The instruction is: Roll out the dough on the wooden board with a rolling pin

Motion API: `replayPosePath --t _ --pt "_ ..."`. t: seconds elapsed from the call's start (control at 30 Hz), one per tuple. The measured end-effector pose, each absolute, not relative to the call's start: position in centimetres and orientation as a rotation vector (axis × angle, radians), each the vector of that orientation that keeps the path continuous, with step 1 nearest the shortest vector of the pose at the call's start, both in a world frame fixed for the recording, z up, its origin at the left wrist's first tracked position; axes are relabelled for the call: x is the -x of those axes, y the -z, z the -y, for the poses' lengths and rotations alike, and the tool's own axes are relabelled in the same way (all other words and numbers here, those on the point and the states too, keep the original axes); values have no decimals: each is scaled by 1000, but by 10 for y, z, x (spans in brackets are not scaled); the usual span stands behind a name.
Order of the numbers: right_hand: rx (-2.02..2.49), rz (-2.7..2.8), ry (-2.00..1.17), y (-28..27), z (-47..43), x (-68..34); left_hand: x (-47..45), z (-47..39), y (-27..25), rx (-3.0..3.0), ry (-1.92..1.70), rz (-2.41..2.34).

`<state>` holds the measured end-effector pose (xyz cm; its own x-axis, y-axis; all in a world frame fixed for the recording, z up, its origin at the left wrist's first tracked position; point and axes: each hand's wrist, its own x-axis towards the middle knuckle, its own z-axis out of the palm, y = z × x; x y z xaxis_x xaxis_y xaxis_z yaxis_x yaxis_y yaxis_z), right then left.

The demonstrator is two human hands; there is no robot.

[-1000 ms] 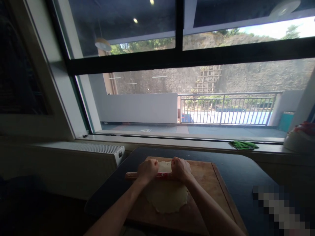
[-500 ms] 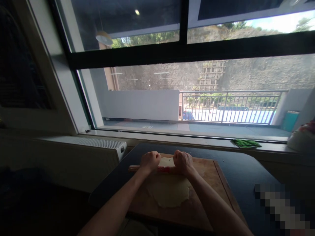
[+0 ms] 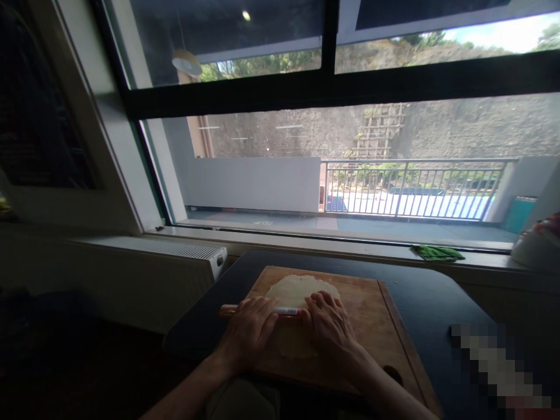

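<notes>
A wooden rolling pin (image 3: 286, 311) with a red and white label lies crosswise over a flat, pale sheet of dough (image 3: 301, 286). The dough rests on a wooden board (image 3: 371, 321); part of it shows beyond the pin and part on the near side. My left hand (image 3: 251, 326) presses on the pin's left part, its fingers laid out over the wood. On the right part rests my right hand (image 3: 328, 324), fingers spread and reaching past the pin onto the dough. The pin's right end is hidden under that hand.
The board lies on a dark table (image 3: 420, 297) against a window sill. A green cloth (image 3: 437, 252) is on the sill, with a white bag-like thing (image 3: 536, 248) to its right. A radiator (image 3: 175, 254) stands left of the table. A pixelated patch covers the table's right side.
Both hands have come back toward me, and the rolling pin has rolled slightly nearer. Fingers that were curled beyond the pin are now stretched over it. More of the far dough shows.
</notes>
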<state>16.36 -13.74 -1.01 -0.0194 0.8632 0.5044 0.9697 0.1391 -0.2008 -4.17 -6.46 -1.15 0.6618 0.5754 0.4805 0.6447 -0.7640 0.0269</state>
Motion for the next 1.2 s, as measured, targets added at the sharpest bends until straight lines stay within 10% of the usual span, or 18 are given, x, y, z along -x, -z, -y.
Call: replayPosePath --t 1.2 --pt "2076 1743 229 -9 47 -192 -14 -26 -5 2608 613 1407"
